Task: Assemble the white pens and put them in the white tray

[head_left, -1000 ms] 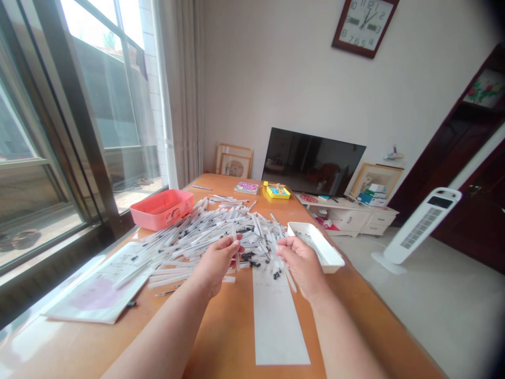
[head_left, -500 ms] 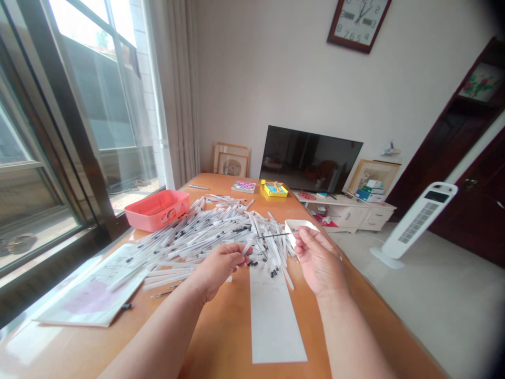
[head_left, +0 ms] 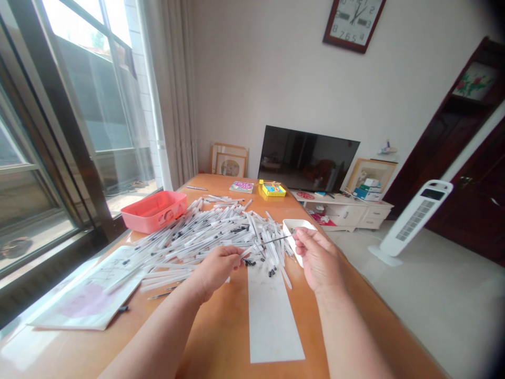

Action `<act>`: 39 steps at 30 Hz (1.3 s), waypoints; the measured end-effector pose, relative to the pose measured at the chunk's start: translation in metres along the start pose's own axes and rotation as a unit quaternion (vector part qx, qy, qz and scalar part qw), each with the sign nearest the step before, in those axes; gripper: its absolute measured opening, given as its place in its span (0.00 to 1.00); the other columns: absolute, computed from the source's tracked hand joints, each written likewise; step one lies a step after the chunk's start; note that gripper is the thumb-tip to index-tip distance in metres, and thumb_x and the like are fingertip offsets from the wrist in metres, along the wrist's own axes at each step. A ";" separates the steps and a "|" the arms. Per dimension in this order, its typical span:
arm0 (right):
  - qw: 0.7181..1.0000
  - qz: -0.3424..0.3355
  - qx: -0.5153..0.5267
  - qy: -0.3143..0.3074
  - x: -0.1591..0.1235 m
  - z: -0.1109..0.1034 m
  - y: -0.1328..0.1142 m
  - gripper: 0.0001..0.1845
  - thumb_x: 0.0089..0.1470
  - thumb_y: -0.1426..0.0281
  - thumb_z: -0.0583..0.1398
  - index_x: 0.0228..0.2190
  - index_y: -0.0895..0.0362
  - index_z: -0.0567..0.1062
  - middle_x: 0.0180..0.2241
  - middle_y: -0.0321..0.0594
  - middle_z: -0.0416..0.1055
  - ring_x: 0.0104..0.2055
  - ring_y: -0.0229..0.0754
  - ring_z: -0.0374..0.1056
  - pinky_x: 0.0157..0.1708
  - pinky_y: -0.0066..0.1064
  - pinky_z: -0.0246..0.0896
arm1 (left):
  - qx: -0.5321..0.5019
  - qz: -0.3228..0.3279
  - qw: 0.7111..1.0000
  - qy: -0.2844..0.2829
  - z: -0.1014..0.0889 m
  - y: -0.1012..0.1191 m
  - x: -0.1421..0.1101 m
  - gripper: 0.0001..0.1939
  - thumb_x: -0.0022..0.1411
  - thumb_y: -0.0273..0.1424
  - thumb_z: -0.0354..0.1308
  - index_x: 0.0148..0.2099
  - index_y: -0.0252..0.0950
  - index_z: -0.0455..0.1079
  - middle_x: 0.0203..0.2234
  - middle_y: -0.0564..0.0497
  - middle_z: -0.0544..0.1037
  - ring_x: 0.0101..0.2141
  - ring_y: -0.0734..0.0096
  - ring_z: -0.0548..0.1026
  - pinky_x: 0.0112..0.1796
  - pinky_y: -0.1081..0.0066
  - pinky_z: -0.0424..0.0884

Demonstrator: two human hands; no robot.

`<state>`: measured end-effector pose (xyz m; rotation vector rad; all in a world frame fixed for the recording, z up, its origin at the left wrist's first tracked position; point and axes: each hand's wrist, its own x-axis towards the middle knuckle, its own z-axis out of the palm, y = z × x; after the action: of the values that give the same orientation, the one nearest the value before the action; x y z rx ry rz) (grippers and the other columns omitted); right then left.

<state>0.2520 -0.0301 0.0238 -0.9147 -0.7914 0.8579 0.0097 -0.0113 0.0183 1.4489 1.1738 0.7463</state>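
A big heap of white pen barrels covers the middle of the orange table. My left hand is closed around one white pen barrel at the near edge of the heap. My right hand pinches the end of a thin dark pen refill, whose other end points into that barrel. Behind my right hand sits a white tray, partly hidden by my fingers. Small black caps lie on the table below my hands.
A pink plastic tub stands at the table's left side. A long white paper strip lies in front of me, a printed sheet to the left. Small books and a yellow box sit at the far end. A white tower fan stands on the floor right.
My right hand rose from the heap with a thin refill pinched in it and brought it to the barrel in my left hand. The camera shifted slightly.
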 end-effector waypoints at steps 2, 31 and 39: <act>1.000 0.003 -0.006 0.001 0.000 0.000 0.001 0.13 0.47 0.63 0.71 0.33 0.58 0.81 0.30 0.38 0.72 0.27 0.31 0.61 0.26 0.24 0.58 | 0.006 0.004 1.000 -0.005 0.000 0.000 0.000 0.13 0.49 0.33 0.56 0.36 0.36 0.76 0.29 0.51 0.73 0.30 0.67 0.66 0.31 0.70 0.57; 0.957 0.065 -0.240 -0.150 -0.025 0.028 0.021 0.15 0.54 0.63 0.58 0.38 0.56 0.80 0.33 0.41 0.77 0.32 0.40 0.66 0.28 0.28 0.58 | -0.038 0.036 0.997 -0.063 0.009 -0.001 -0.004 0.13 0.51 0.38 0.57 0.33 0.34 0.77 0.27 0.48 0.75 0.29 0.68 0.66 0.32 0.68 0.61; 0.889 0.071 -0.412 -0.190 -0.007 -0.002 0.030 0.08 0.44 0.70 0.60 0.29 0.55 0.78 0.19 0.30 0.66 0.20 0.35 0.56 0.21 0.27 0.46 | -0.038 0.026 0.997 -0.062 0.007 0.001 -0.004 0.15 0.51 0.38 0.58 0.35 0.34 0.77 0.27 0.47 0.75 0.28 0.68 0.66 0.31 0.68 0.60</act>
<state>0.2419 -0.0268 -0.0050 -1.5906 -1.5051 0.8392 0.0151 -0.0171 0.0184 1.4452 1.0062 0.7186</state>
